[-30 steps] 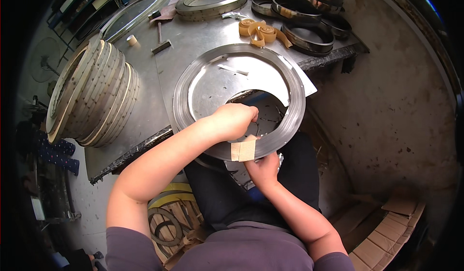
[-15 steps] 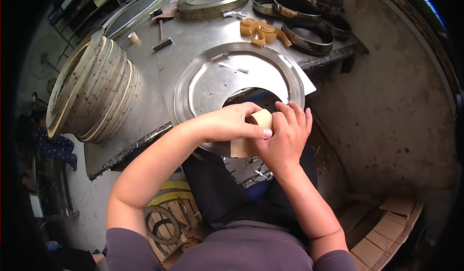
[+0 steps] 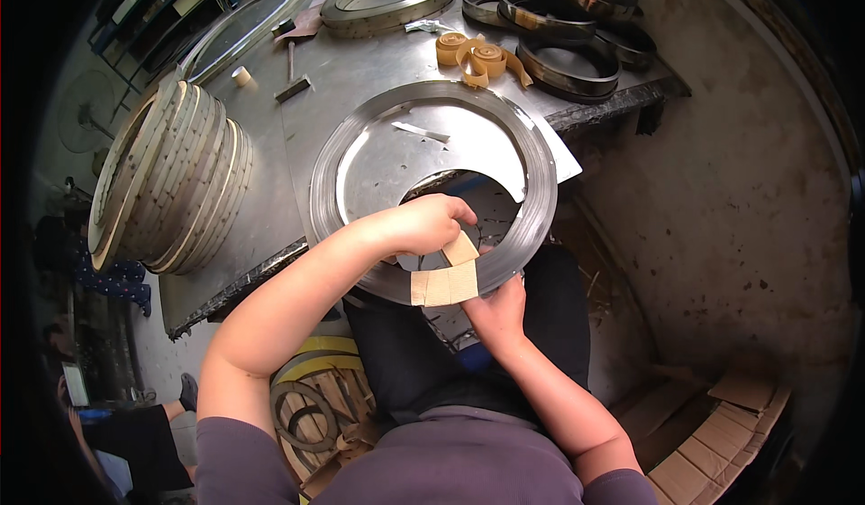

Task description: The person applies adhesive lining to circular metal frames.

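Observation:
A wide flat metal ring (image 3: 329, 190), made of many thin wound layers, lies at the table's near edge and overhangs it. Beige paper tape (image 3: 444, 286) is wrapped around its near side. From there a strip of the tape rises through the ring's opening to my left hand (image 3: 432, 223), whose fingers are curled closed on it. Whether the tape roll sits inside that hand is hidden. My right hand (image 3: 500, 311) grips the ring's near right part from below, most of its fingers out of sight under the metal, with a fingertip showing at the inner edge.
Stacked rings (image 3: 171, 181) stand on the table's left. Behind lie a hammer (image 3: 292, 81), a small tape roll (image 3: 241, 75), brown tape rolls (image 3: 487, 57), another metal ring (image 3: 387, 0) and dark hoops (image 3: 568, 63). Cardboard (image 3: 721, 446) lies at lower right; a person (image 3: 135, 446) is at lower left.
The roll held between both hands is no longer visible there. My right hand has dropped below the ring, and my left hand has closed on the strip. The view has shifted slightly.

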`<state>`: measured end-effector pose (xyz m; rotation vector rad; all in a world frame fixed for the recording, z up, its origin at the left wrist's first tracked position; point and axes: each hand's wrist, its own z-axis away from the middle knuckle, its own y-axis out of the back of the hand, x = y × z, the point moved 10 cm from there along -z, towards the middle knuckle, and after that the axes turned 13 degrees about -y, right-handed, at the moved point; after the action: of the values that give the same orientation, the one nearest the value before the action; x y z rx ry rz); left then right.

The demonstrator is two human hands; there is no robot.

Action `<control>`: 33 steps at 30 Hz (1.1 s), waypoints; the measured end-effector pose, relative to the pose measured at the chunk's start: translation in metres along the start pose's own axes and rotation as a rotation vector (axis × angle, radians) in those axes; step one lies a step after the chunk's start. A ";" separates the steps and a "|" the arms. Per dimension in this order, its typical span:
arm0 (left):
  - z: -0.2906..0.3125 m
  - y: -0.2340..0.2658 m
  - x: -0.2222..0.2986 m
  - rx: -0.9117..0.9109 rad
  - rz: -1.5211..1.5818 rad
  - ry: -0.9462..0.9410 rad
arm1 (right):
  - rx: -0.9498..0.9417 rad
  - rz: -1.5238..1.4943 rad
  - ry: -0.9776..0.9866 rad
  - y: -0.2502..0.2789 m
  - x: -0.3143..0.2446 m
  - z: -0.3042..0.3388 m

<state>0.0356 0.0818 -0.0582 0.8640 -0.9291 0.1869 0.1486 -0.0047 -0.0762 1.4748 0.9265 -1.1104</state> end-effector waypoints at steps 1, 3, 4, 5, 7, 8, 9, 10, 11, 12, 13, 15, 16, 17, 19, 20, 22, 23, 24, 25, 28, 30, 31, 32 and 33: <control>0.000 -0.003 -0.001 -0.046 -0.012 0.033 | 0.010 0.056 -0.035 0.000 0.003 -0.002; -0.004 -0.008 -0.004 -0.063 0.008 0.056 | 0.016 0.109 -0.062 0.001 0.006 -0.004; -0.007 -0.013 -0.008 -0.084 0.029 0.075 | 0.027 0.070 -0.004 0.002 0.004 -0.003; -0.010 -0.017 -0.011 -0.083 0.029 0.077 | 0.038 0.032 0.053 0.002 0.001 -0.001; -0.014 -0.024 -0.013 -0.104 -0.015 0.056 | -0.009 0.067 0.040 -0.004 0.002 -0.002; -0.015 -0.022 -0.011 -0.105 -0.017 0.055 | -0.048 0.104 0.026 -0.009 0.002 -0.003; -0.012 -0.024 -0.013 -0.162 -0.009 0.112 | -0.047 0.104 0.027 -0.006 0.001 -0.002; -0.008 -0.027 -0.017 -0.218 -0.001 0.169 | -0.034 0.187 0.071 0.002 -0.004 0.002; -0.004 -0.025 -0.017 -0.215 -0.001 0.167 | -0.022 0.270 0.116 0.009 -0.011 0.007; -0.003 -0.019 -0.013 -0.128 0.076 0.107 | -0.024 0.272 0.121 0.019 -0.012 0.014; -0.001 -0.011 -0.009 -0.041 0.155 0.046 | -0.015 0.303 0.176 0.032 -0.018 0.026; 0.009 -0.008 0.004 -0.007 0.298 0.027 | 0.023 0.298 0.282 0.055 -0.039 0.032; 0.014 -0.006 0.012 0.017 0.439 0.005 | 0.056 0.265 0.331 0.066 -0.054 0.032; 0.018 -0.006 0.015 0.017 0.445 0.003 | 0.092 0.265 0.373 0.073 -0.074 0.026; 0.026 -0.015 0.024 -0.024 0.682 -0.013 | 0.162 0.287 0.449 0.069 -0.099 0.006; 0.028 -0.017 0.024 -0.018 0.688 -0.013 | 0.183 0.309 0.473 0.061 -0.108 -0.005; 0.029 -0.014 0.037 0.016 0.628 -0.128 | 0.179 0.404 0.509 0.039 -0.111 -0.024; 0.028 -0.011 0.034 0.029 0.488 -0.101 | 0.180 0.472 0.512 0.027 -0.108 -0.031; 0.026 -0.011 0.034 0.036 0.491 -0.098 | 0.172 0.469 0.515 0.026 -0.109 -0.032; 0.024 -0.013 0.029 0.046 0.540 -0.030 | 0.174 0.516 0.505 0.025 -0.111 -0.032; 0.023 -0.011 0.016 0.060 0.612 0.057 | 0.150 0.496 0.493 0.039 -0.104 -0.026; 0.020 -0.011 0.012 0.043 0.641 0.070 | 0.135 0.131 0.426 0.073 -0.074 -0.018; 0.020 -0.009 0.007 0.078 0.581 0.120 | 0.090 0.064 0.286 0.077 -0.047 -0.017; 0.013 -0.012 0.005 0.073 0.589 0.120 | 0.052 0.003 0.141 0.079 -0.017 -0.018; 0.009 -0.012 -0.003 0.102 0.555 0.132 | -0.042 0.034 0.078 0.065 -0.001 -0.019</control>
<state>0.0336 0.0683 -0.0645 0.6606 -1.0241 0.7660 0.2131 0.0024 -0.0566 1.5031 0.9693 -1.0092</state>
